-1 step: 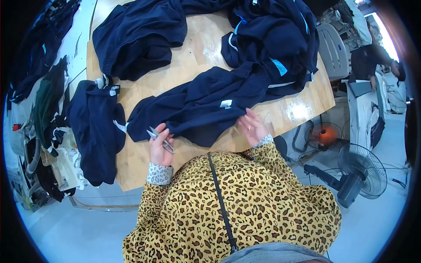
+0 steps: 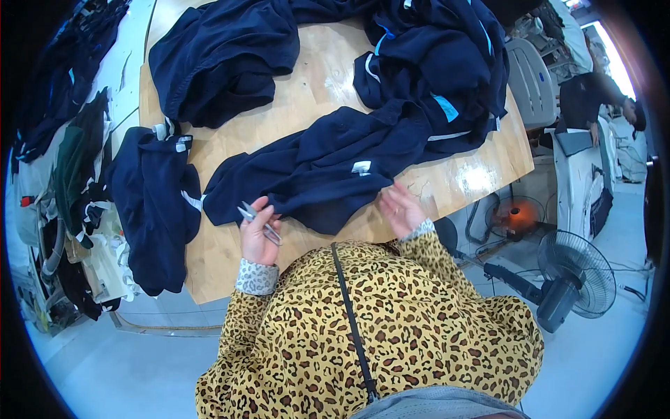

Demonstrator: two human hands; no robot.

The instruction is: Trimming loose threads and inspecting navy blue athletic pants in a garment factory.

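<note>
Head view, left hand: the left hand (image 2: 257, 236) is closed around small metal thread snips (image 2: 256, 219), its fingers bent over them at the near-left edge of the navy garment (image 2: 328, 171).
Head view, right hand: the right hand (image 2: 401, 208) lies with fingers spread loosely, holding nothing, its fingertips touching the near-right edge of the same garment.
Hands together: the 2 hands sit well apart, 1 at each end of the garment's near hem.
Garment: it lies crumpled across the middle of the wooden table (image 2: 314, 77), with a small white label (image 2: 361, 167) showing on top.
Other cloth: 1 dark navy pile (image 2: 216, 59) sits at the far left of the table, another pile (image 2: 436, 59) at the far right, and a third piece (image 2: 153, 202) hangs over the left edge.
Floor: an electric fan (image 2: 572, 276) stands to the right.
Sleeves: leopard-print, with grey cuffs.
</note>
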